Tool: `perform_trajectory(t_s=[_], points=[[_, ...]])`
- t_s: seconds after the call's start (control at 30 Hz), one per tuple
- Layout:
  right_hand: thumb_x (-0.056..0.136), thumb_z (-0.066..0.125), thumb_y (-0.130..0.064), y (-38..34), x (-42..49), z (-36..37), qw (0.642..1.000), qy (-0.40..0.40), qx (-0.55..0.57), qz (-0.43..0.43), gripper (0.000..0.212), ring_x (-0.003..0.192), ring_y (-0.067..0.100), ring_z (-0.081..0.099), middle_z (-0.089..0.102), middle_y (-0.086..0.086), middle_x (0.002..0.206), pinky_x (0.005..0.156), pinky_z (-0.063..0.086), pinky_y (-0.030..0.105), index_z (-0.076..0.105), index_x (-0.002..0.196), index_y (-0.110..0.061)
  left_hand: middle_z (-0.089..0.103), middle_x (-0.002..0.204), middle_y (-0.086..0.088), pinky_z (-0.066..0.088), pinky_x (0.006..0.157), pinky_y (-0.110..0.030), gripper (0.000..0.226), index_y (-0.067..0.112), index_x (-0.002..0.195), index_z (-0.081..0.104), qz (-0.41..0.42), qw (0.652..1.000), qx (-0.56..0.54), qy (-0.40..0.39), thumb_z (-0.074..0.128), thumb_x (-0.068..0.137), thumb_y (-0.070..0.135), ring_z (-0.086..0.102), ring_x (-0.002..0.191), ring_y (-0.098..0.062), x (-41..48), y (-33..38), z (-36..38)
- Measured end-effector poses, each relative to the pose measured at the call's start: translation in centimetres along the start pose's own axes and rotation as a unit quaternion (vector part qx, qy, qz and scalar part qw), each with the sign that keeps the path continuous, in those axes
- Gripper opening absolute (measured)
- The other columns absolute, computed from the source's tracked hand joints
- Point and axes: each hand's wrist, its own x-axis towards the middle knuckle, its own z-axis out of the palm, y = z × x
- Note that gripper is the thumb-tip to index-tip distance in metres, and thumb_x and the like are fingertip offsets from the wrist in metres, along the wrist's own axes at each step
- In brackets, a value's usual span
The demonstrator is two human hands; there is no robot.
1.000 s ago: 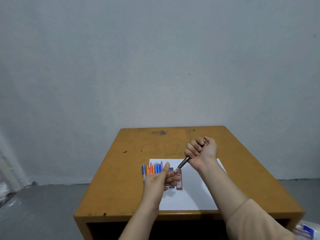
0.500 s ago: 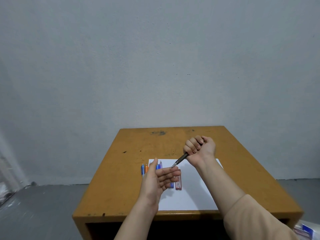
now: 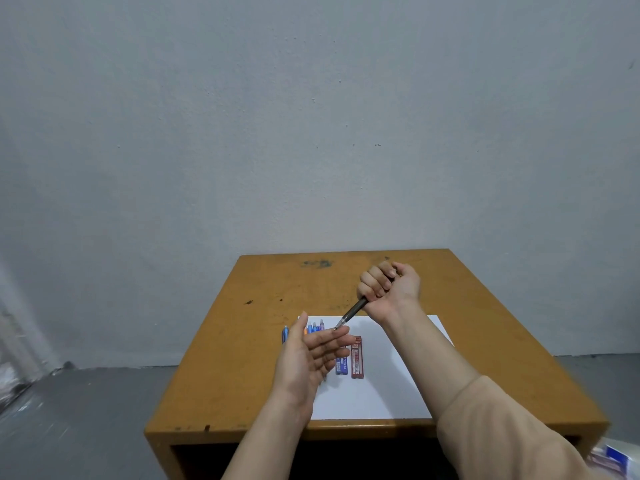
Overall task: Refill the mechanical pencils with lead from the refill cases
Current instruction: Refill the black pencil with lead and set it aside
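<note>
On the orange-brown table [image 3: 214, 358] lies a white sheet [image 3: 391, 386], and at its far left corner a row of blue and orange mechanical pencils [image 3: 313, 328] rests side by side, partly hidden behind the left hand [image 3: 304, 362]. That hand hovers above the sheet with its palm turned up and inward, fingers straight and slightly spread, holding nothing. Just to its right, flat on the paper, lie the blue refill case [image 3: 341, 365] (its upper end covered by the fingers) and the red refill case [image 3: 356, 358], close beside each other and parallel. Above them a dark pencil [image 3: 351, 311] slants down and to the left, its tip at the left index fingertip; whether it touches the skin cannot be told. The upper part of its barrel is buried in the right hand [image 3: 388, 285], which is curled into a fist around it, raised over the far part of the table. A beige sleeve [image 3: 502, 427] covers the right forearm.
</note>
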Motion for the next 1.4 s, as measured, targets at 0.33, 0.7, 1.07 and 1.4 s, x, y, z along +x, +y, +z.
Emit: perform_trajectory(t_s=[0.33, 0.7, 1.07, 1.4], points=[[0.090, 0.028, -0.028, 0.1, -0.4, -0.1, 1.000, -0.014, -0.002, 0.012, 0.047, 0.029, 0.011, 0.017, 0.020, -0.004, 0.039, 0.035, 0.011, 0.016, 0.031, 0.044, -0.018, 0.072, 0.089, -0.019, 0.048, 0.069, -0.027, 0.059, 0.000, 0.089, 0.074, -0.011, 1.000, -0.022, 0.015, 0.037, 0.098, 0.045, 0.070, 0.075, -0.022, -0.1, 0.0, 0.3], [0.096, 0.035, -0.026, 0.2, -2.7, 1.5, 0.990, -0.097, -0.104, 0.017, 0.027, 0.037, 0.010, 0.025, 0.026, -0.004, 0.048, 0.034, 0.018, 0.017, 0.041, 0.070, -0.018, 0.074, 0.078, -0.010, 0.051, 0.061, -0.017, 0.012, 0.006, 0.090, 0.075, 0.140, 0.987, 0.069, 0.031, 0.074, 0.078, 0.008, 0.069, 0.067, -0.011, -1.3, 0.5, 1.3], [0.101, 0.040, -0.012, 1.1, -3.7, 1.9, 0.932, -0.068, -0.323, -0.147, 0.016, 0.059, 0.017, 0.048, 0.053, 0.005, 0.070, 0.056, 0.042, 0.026, 0.055, 0.096, -0.011, 0.074, 0.076, -0.004, 0.058, 0.072, -0.025, 0.016, 0.009, 0.090, 0.076, 0.193, 0.975, 0.093, 0.051, 0.076, 0.075, 0.003, 0.070, 0.068, -0.013, -1.7, 0.1, 2.0], [0.090, 0.059, 0.001, 1.0, -4.0, 0.5, 0.830, -0.061, -0.510, -0.218, 0.041, 0.059, 0.004, 0.058, 0.053, 0.000, 0.073, 0.053, 0.050, 0.019, 0.051, 0.125, -0.020, 0.075, 0.077, 0.002, 0.057, 0.070, -0.026, 0.015, 0.011, 0.091, 0.076, 0.211, 0.962, 0.152, 0.085, 0.076, 0.076, 0.008, 0.071, 0.075, -0.013, -0.4, -0.7, 0.7]])
